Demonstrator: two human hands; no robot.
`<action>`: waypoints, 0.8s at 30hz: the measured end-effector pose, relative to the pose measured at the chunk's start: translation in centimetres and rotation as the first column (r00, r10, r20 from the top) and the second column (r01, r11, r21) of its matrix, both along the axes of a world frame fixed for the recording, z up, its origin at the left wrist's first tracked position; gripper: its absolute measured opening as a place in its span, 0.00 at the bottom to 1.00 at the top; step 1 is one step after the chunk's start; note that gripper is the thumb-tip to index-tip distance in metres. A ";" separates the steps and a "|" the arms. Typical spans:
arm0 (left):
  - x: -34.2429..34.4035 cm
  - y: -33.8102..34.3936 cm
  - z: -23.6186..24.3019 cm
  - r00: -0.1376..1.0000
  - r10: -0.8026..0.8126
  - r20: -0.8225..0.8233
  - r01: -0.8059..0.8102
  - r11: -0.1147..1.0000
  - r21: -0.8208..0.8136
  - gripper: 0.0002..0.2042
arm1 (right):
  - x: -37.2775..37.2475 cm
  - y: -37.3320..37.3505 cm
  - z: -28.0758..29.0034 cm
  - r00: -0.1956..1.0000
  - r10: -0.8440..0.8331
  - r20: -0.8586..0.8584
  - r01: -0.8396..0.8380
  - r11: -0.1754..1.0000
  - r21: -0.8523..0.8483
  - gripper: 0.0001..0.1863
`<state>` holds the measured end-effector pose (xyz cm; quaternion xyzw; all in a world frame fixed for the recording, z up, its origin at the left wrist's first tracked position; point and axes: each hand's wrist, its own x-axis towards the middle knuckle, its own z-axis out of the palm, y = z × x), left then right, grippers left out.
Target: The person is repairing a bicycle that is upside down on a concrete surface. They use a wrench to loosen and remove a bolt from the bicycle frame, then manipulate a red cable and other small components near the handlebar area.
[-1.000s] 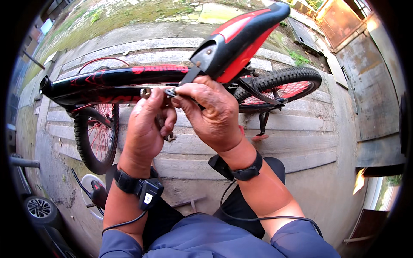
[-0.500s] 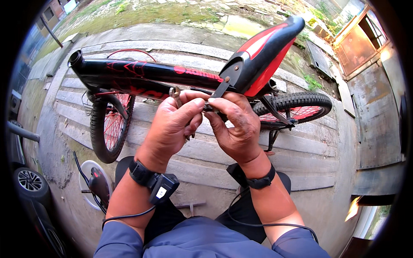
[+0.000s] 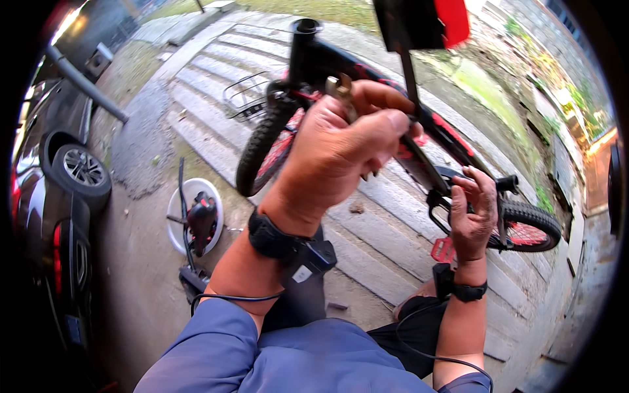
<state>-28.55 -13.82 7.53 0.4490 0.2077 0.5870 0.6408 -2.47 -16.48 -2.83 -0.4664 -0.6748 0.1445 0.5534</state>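
My left hand (image 3: 334,144) is closed, pinching the black strap (image 3: 410,78) of a black-and-red mudguard (image 3: 422,23), which rises to the top edge of the view. An open-end wrench (image 3: 341,88) is also tucked in this hand, its brass-coloured jaw sticking up beside the thumb. My right hand (image 3: 473,216) is raised beside the rear of a black-and-red bicycle frame (image 3: 452,134), near the seat tube (image 3: 506,184). Its fingers are apart with nothing visible between them; whether they touch the frame cannot be told.
The bicycle's front wheel (image 3: 262,147) and rear wheel (image 3: 527,226) rest on grooved concrete paving (image 3: 373,229). A white basin (image 3: 216,196) at the left holds a black saddle (image 3: 202,216). Beyond it stand a dark car (image 3: 49,216) and a slanting grey pole (image 3: 88,85).
The mudguard has risen away from the frame in my left hand. My right hand has let go of the strap area and moved right and down. The view has swung left.
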 end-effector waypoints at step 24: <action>-38.2 -27.0 -23.0 0.592 0.608 -0.529 -0.751 0.177 -0.636 0.06 | -3.4 -5.3 -6.7 0.977 0.096 0.191 -0.015 0.922 -0.387 0.18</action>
